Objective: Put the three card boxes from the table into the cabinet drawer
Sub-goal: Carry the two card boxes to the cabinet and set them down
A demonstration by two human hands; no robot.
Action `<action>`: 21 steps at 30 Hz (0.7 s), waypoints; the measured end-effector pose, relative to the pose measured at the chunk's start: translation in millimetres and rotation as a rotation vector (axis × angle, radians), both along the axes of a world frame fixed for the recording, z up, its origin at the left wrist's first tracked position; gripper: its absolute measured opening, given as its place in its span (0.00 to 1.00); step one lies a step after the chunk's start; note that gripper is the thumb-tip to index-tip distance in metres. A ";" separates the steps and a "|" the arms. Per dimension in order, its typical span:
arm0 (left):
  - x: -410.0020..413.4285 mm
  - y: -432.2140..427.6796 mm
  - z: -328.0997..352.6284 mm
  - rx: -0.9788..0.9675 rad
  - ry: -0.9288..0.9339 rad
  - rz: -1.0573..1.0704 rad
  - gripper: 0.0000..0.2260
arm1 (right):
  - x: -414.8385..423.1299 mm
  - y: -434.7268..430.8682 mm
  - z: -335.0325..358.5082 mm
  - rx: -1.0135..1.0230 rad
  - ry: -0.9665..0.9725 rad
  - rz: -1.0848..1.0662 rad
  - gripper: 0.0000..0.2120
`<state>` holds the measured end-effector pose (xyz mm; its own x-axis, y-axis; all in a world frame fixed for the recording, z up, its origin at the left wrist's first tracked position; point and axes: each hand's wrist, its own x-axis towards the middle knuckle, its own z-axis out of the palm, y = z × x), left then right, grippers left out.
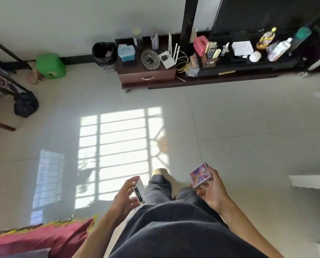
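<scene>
The room has a shiny pale tiled floor (229,127) with bright window light lying on it, and a white wall at the far side. Against that wall runs a long dark TV stand (248,71) full of bottles and small things. At its left end sits a small brown cabinet (146,73) with one drawer (147,76), and the drawer is shut. A black bin (104,54) stands just beside the cabinet, and a green stool (50,66) is further left. A red cushion (43,237) shows in the near left corner.

The person stands well apart from the cabinet, in dark trousers (174,220). The left hand (124,197) has its grip closed around a white card box (139,189), held on its edge. The right hand (212,190) has its grip closed around a purple card box (200,175), with something more tucked under it that is too hidden to tell. Both boxes are up in the air, near the person's legs
</scene>
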<state>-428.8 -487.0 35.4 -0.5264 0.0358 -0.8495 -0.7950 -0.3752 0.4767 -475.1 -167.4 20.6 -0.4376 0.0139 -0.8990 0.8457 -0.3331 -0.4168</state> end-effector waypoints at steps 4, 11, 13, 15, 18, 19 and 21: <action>-65.2 -5.9 11.8 -0.018 0.011 -0.025 0.10 | -54.2 -7.9 6.8 -0.042 0.010 -0.070 0.31; -177.3 2.8 17.7 0.053 0.083 -0.074 0.14 | -142.1 -12.5 10.2 -0.101 -0.011 -0.121 0.28; -206.9 6.2 14.5 0.052 0.098 -0.079 0.15 | -170.2 -10.5 5.7 -0.109 -0.017 -0.119 0.29; -234.7 9.4 10.6 0.035 0.085 -0.074 0.15 | -201.0 -6.6 0.5 -0.115 -0.016 -0.114 0.30; -275.1 11.5 8.9 -0.006 0.075 -0.042 0.14 | -253.0 -2.5 -3.1 -0.125 -0.024 -0.082 0.31; -287.3 11.2 10.5 -0.021 0.071 -0.030 0.14 | -269.2 -3.0 -2.8 -0.126 -0.029 -0.080 0.30; -311.8 8.4 14.5 -0.013 0.083 0.020 0.14 | -304.9 -4.4 -1.6 -0.134 -0.018 -0.071 0.29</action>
<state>-740.6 -478.6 49.9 -0.5957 0.0141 -0.8031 -0.7449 -0.3837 0.5458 -780.0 -171.8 19.0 -0.4235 -0.0766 -0.9026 0.8251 -0.4438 -0.3495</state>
